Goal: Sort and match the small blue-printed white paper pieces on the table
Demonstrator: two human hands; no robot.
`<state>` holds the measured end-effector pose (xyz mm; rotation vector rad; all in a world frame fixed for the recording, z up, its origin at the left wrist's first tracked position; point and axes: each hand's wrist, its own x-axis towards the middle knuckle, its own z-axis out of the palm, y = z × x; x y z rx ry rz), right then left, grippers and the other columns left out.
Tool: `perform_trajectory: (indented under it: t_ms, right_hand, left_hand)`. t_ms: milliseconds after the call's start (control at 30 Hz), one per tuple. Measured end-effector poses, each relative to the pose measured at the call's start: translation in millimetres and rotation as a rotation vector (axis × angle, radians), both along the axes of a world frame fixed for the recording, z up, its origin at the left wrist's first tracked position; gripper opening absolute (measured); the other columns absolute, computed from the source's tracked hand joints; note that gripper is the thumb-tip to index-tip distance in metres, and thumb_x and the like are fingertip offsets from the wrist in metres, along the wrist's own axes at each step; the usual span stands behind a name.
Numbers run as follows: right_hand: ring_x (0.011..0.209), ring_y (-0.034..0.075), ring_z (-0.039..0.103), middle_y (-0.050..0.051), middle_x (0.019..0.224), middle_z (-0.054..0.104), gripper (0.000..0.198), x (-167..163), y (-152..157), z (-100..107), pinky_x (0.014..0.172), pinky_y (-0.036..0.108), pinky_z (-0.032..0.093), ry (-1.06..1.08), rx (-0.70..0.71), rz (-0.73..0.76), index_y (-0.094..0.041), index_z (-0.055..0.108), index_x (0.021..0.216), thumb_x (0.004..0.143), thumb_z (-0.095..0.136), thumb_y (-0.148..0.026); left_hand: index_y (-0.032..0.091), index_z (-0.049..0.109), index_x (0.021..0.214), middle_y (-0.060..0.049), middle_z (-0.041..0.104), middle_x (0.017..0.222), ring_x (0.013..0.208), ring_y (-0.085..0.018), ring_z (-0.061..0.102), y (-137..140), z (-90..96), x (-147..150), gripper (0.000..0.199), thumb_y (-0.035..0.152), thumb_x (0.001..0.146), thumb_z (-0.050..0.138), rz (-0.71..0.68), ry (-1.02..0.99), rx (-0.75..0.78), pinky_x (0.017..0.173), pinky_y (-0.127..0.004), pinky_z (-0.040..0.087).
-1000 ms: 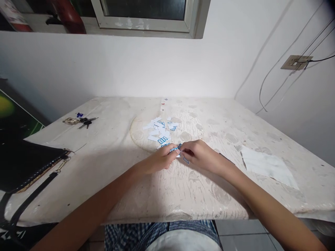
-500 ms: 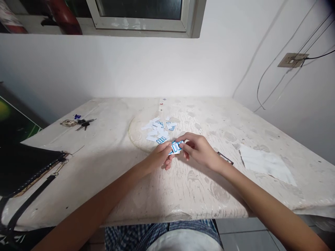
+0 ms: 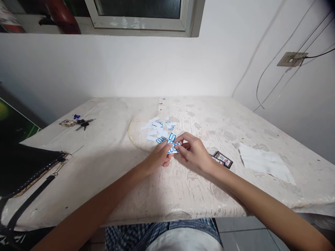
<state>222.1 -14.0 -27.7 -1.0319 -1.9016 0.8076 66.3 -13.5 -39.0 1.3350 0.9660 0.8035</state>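
Note:
Small white paper pieces with blue-outlined boxes, which look like label stickers (image 3: 171, 138), are between my two hands above the table. My left hand (image 3: 160, 153) pinches them from the left, thumb on top and fingers curled beneath. From the right, the thumb and forefinger of my right hand (image 3: 193, 148) close on the right end of the same labels. Just beyond my hands lies a loose pile of white paper scraps (image 3: 154, 129), some with blue outlines. Behind my right wrist are dark-framed cards (image 3: 223, 159), partly covered by my forearm.
A white cloth or paper sheet (image 3: 265, 162) lies at the right of the table (image 3: 104, 139). Keys (image 3: 83, 123) rest at the left, near a black bag (image 3: 28, 170) with a strap. Behind stand the wall, a window (image 3: 138, 24) and a wall socket (image 3: 291, 59) with hanging wires.
The labels in my hands have shifted, and one piece now sticks up at a slant. My right hand has moved slightly left, showing more of the dark-framed cards.

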Motion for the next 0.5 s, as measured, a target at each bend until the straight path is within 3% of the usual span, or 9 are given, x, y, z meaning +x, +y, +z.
perform_trajectory:
  t_ms: [300, 367, 500]
  right_hand:
    - [0.063, 0.01, 0.044, 0.005, 0.101, 0.046, 0.046, 8, 6, 1, 0.061, 0.028, 0.041, -0.083, 0.114, -0.057, -0.023, 0.044, 0.121, 0.077, 0.058, -0.025]
    - [0.063, 0.01, 0.044, 0.004, 0.097, 0.049, 0.035, 9, 9, 2, 0.059, 0.026, 0.039, -0.056, 0.113, -0.038, -0.022, 0.052, 0.115, 0.08, 0.054, -0.026]
    - [0.063, 0.011, 0.044, 0.002, 0.081, 0.054, 0.013, 10, 12, 4, 0.057, 0.026, 0.035, -0.005, 0.193, -0.046, -0.02, 0.066, 0.083, 0.081, 0.053, -0.021]
  left_hand:
    - [0.019, 0.037, 0.074, 0.006, 0.037, 0.06, 0.041, -0.005, 0.029, 0, -1.9, -1, 0.013, 0.027, 0.084, 0.035, -0.032, 0.04, 0.026, 0.038, -0.019, 0.03]
    - [0.019, 0.036, 0.073, 0.006, 0.036, 0.059, 0.04, -0.004, 0.03, -1, -1.6, -2, 0.014, 0.027, 0.084, 0.034, -0.076, 0.087, 0.04, 0.038, -0.019, 0.03]
    - [0.019, 0.034, 0.071, 0.007, 0.034, 0.057, 0.038, -0.003, 0.03, -3, -1.4, -2, 0.018, 0.03, 0.086, 0.034, -0.129, 0.15, 0.044, 0.038, -0.019, 0.03]
